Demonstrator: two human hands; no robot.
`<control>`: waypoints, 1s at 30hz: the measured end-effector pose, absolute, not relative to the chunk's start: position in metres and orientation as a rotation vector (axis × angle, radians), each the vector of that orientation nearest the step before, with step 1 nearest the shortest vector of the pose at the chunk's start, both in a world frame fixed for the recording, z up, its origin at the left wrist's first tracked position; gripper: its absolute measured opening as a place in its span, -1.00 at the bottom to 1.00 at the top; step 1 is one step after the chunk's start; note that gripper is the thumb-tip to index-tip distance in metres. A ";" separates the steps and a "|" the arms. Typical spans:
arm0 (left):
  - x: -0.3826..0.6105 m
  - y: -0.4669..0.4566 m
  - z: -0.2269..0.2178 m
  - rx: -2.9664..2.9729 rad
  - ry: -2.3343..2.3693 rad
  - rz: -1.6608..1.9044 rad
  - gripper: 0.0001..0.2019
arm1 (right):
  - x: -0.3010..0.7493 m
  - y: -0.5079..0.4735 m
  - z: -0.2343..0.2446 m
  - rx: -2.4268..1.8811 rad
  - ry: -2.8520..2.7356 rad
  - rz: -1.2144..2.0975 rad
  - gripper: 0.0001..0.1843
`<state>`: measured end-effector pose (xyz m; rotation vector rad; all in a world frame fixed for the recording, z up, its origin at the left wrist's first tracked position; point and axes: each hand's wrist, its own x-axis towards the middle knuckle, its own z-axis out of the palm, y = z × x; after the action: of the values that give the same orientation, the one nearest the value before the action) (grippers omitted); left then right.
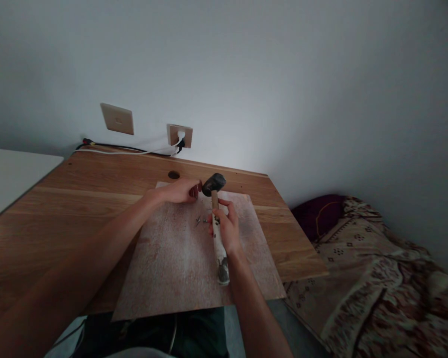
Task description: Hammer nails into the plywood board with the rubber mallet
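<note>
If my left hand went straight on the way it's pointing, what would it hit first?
Most likely the dark hammer head, just right of your left hand in the picture. Depth is unclear, though, so the hand might pass beneath it.

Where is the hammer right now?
In the head view, the hammer is in the right hand, over the board, its black head near the left hand.

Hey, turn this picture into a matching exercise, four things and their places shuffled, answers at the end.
1. hammer
2. white plug
3. small metal pieces
4. purple fabric

A. on the board
B. beyond the desk's right end
C. in the right hand
D. in the wall socket

Pairs: 1-C, 2-D, 3-A, 4-B
</note>
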<state>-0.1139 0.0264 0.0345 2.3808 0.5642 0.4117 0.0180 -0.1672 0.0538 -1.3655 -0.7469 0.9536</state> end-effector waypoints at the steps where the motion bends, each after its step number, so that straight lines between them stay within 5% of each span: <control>1: -0.114 0.027 0.034 2.370 0.564 0.404 -0.73 | 0.018 -0.168 0.054 -1.374 -0.746 0.951 -0.53; 19: -0.117 0.029 0.031 2.105 0.545 0.383 -0.43 | 0.011 -0.171 0.048 -1.406 -0.972 0.969 -0.58; 30: -0.118 0.029 0.035 2.203 0.573 0.355 -0.49 | 0.014 -0.172 0.053 -1.428 -0.951 0.948 -0.60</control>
<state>-0.1180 0.0289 0.0355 2.2026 0.5731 0.3546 0.0135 -0.1719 0.0527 -1.4277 -0.9505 0.9478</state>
